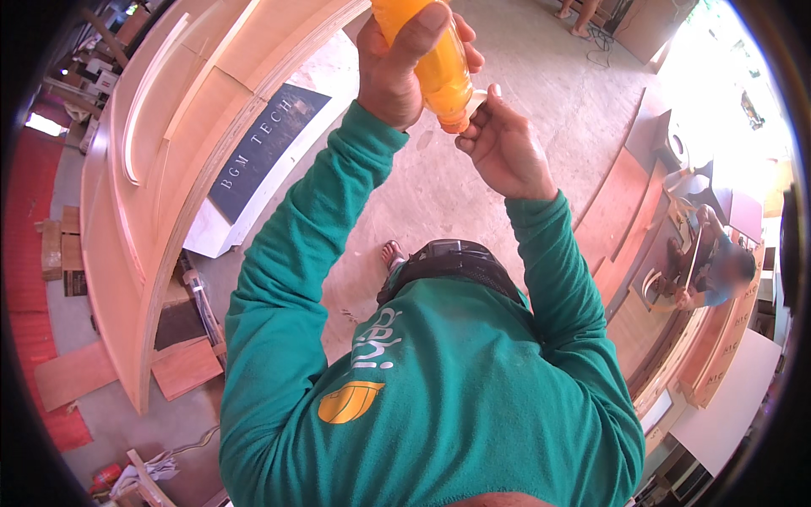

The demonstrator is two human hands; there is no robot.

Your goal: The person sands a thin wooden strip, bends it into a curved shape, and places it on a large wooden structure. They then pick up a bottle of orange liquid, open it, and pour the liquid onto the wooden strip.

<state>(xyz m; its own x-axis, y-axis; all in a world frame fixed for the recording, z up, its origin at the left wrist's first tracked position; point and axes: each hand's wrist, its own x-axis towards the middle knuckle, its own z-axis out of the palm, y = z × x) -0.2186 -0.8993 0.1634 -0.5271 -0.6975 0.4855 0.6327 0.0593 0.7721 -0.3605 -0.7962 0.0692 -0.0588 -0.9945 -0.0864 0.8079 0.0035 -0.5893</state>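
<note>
Up at the top of the head view, my left hand (393,80) is wrapped round an orange plastic bottle (443,80). The bottle tilts with its narrow end downward, toward my right hand (511,152). Just beside that narrow end, the fingers of my right hand pinch a small pale, thin piece (476,103). Whether the piece touches the bottle cannot be made out. Both arms reach forward in green sleeves, held above the floor.
To my left stands a large curved wooden panel (194,135), with a dark lettered sign board (266,152) beside it. Wood offcuts (186,367) lie lower left. On the right, a person (710,253) works near brown boards (612,207). Concrete floor (541,59) stretches ahead.
</note>
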